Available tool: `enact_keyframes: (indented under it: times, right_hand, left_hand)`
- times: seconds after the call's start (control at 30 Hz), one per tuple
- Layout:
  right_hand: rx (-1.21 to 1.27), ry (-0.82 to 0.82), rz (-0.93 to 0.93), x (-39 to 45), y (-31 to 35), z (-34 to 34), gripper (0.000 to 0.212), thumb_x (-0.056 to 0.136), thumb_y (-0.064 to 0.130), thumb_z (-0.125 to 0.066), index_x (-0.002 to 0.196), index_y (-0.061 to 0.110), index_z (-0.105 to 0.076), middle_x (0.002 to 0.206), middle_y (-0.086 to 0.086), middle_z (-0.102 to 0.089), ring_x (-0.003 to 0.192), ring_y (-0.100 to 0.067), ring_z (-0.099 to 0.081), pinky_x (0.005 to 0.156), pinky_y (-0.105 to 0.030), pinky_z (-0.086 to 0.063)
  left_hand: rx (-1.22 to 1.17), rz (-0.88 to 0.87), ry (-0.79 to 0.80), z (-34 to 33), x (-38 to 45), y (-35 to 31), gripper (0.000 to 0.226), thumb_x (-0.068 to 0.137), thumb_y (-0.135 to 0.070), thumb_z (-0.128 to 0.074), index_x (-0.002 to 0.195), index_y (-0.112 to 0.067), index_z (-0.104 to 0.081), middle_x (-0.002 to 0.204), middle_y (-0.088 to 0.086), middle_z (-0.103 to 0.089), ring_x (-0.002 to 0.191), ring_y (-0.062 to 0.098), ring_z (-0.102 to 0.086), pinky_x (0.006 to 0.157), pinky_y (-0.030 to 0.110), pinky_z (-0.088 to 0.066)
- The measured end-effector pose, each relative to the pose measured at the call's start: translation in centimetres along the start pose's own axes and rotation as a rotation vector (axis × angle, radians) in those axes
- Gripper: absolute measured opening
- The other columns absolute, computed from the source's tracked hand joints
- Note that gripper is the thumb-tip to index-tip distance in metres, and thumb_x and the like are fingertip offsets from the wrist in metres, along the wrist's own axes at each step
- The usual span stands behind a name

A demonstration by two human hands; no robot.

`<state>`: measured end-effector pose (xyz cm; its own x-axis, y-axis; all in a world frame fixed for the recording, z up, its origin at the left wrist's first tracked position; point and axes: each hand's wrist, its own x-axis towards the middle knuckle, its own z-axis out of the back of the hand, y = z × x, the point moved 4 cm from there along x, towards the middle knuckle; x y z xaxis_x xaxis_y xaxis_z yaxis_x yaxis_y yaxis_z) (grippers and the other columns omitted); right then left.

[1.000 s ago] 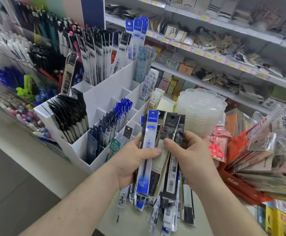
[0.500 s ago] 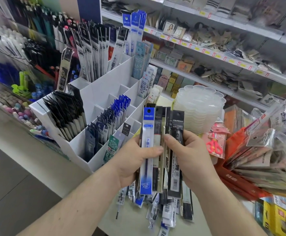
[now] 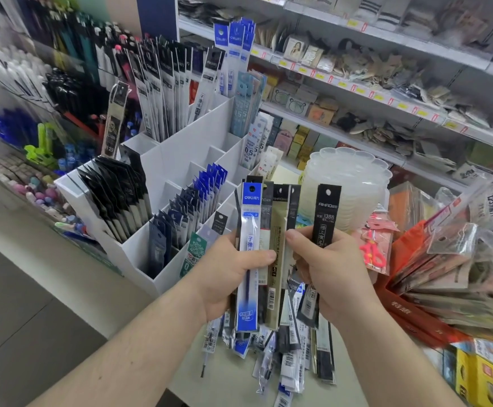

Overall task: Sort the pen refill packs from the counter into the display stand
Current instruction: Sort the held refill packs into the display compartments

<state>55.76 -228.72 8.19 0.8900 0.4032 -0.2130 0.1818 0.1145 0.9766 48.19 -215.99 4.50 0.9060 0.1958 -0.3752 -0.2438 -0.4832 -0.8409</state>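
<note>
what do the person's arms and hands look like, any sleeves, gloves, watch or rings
Both forearms are bare as far as the frame shows, with no sleeves in view. The left hand and right hand are bare too: no gloves, no watch or bracelet at either wrist, and no rings on the fingers that show. The fingernails look short and unpainted. No markings are visible.
</note>
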Motion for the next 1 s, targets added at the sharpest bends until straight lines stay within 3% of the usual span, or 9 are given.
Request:
enact_keyframes:
  times: [0.13,0.33,0.47,0.57,0.63,0.73,0.8,0.87,1.0]
  right_hand:
    - [0.105,-0.032,-0.027,-0.1,0.0,0.3,0.018,0.095,0.008,-0.062,0.078,0.011,-0.056,0.060,-0.004,-0.043,0.044,-0.013,-0.035,0.042,-0.024,-0.030]
    - [0.134,-0.083,0.047,-0.1,1.0,0.6,0.017,0.102,0.011,-0.050,0.090,0.011,-0.061,0.057,0.010,-0.064,0.047,-0.002,-0.056,0.041,-0.016,-0.042]
    - [0.108,-0.055,0.052,-0.2,0.7,0.2,0.015,0.101,0.011,-0.052,0.091,0.007,-0.062,0.061,0.001,-0.064,0.046,-0.007,-0.057,0.040,-0.019,-0.044]
    - [0.103,-0.033,0.023,-0.3,0.4,-0.4,0.015,0.100,0.012,-0.055,0.101,0.003,-0.067,0.083,-0.009,-0.075,0.071,-0.023,-0.073,0.059,-0.035,-0.060]
    - [0.094,-0.043,0.019,-0.3,0.1,-0.5,0.013,0.099,0.012,-0.058,0.098,0.005,-0.068,0.093,-0.018,-0.075,0.087,-0.037,-0.073,0.076,-0.053,-0.060]
    - [0.039,-0.086,0.026,-0.2,-0.3,-0.6,0.017,0.093,0.016,-0.067,0.076,0.016,-0.065,0.089,-0.028,-0.070,0.088,-0.048,-0.069,0.078,-0.067,-0.054]
    - [0.018,-0.064,0.034,-0.5,-0.1,-0.8,0.018,0.088,0.027,-0.071,0.074,0.018,-0.064,0.086,-0.033,-0.065,0.074,-0.041,-0.065,0.072,-0.060,-0.057]
    - [0.093,-0.049,-0.046,-0.6,0.1,-0.7,0.029,0.095,0.037,-0.064,0.079,0.012,-0.063,0.066,-0.020,-0.057,0.052,-0.022,-0.049,0.048,-0.035,-0.045]
    - [0.337,0.031,-0.314,-0.4,0.0,-0.1,0.055,0.102,0.045,-0.033,0.089,0.005,-0.067,0.058,-0.002,-0.044,0.049,-0.015,-0.028,0.051,-0.028,-0.019]
  left_hand:
    - [-0.027,0.000,-0.057,0.3,0.2,0.0,0.033,0.092,-0.001,-0.061,0.124,-0.006,-0.059,0.108,0.020,-0.073,0.097,0.037,-0.071,0.083,0.050,-0.058]
    - [0.004,-0.060,-0.111,0.5,0.2,-0.2,0.016,0.095,-0.001,-0.057,0.110,-0.008,-0.058,0.079,0.007,-0.073,0.068,0.020,-0.071,0.070,0.039,-0.057]
    - [0.008,-0.081,-0.028,-1.0,-0.2,-0.2,0.032,0.086,-0.035,-0.065,0.109,-0.012,-0.062,0.086,0.003,-0.076,0.076,0.017,-0.073,0.074,0.035,-0.055]
    - [0.008,-0.096,0.028,-2.1,-0.1,0.3,0.060,0.067,-0.038,-0.080,0.118,-0.010,-0.063,0.106,0.015,-0.074,0.097,0.028,-0.072,0.079,0.038,-0.060]
    - [-0.007,-0.091,0.071,-2.4,0.0,0.7,0.056,0.067,-0.016,-0.090,0.116,-0.008,-0.064,0.099,0.016,-0.075,0.089,0.028,-0.073,0.071,0.038,-0.060]
    - [-0.017,-0.120,0.103,-2.5,0.1,0.6,0.047,0.070,0.004,-0.073,0.114,-0.013,-0.070,0.098,0.014,-0.075,0.087,0.027,-0.073,0.070,0.037,-0.060]
    - [0.001,-0.141,0.089,-2.4,-0.1,0.4,0.045,0.079,0.013,-0.066,0.116,-0.013,-0.070,0.100,0.015,-0.075,0.088,0.028,-0.073,0.073,0.039,-0.060]
    - [-0.023,-0.130,0.020,-1.7,0.2,0.6,0.033,0.080,0.013,-0.065,0.106,-0.006,-0.069,0.092,0.016,-0.075,0.081,0.031,-0.072,0.071,0.040,-0.061]
    - [-0.003,-0.110,-0.072,-0.4,0.3,0.6,0.054,0.059,-0.008,-0.084,0.108,0.001,-0.064,0.096,0.026,-0.072,0.089,0.044,-0.070,0.083,0.053,-0.058]
